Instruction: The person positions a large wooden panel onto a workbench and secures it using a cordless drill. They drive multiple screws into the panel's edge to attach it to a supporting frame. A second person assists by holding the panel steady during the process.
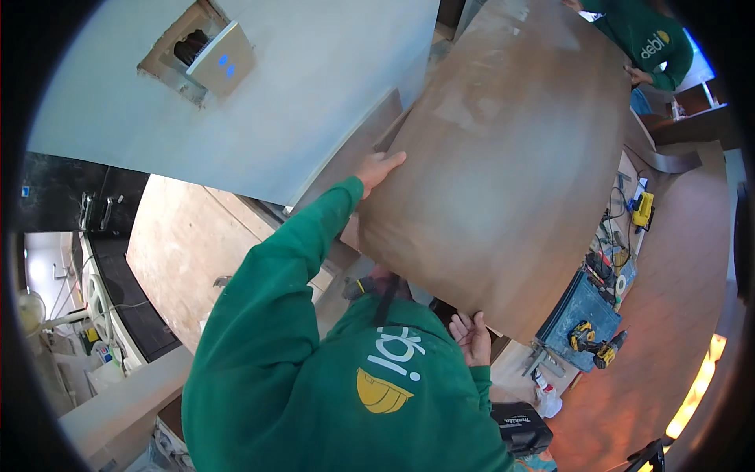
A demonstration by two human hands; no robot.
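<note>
A large brown wood panel [503, 173] stretches from in front of me to the far right. My left hand [381, 171] grips its left edge, with the fingertips on the top face and the rest of the hand along the side. At the near edge, my right hand [472, 338] has its palm turned up and its fingers curled against the panel's corner; part of the grip is hidden. A co-worker in a green sweatshirt [657, 43] has their hands at the panel's far end.
A white wall with an opened box and hanging cover plate [224, 59] rises at the left, close to the panel. On the right are a blue case [578, 322], cordless drills [596, 344], a yellow tool [642, 211] and a lit lamp [696, 385]. A pale board [185, 244] lies left.
</note>
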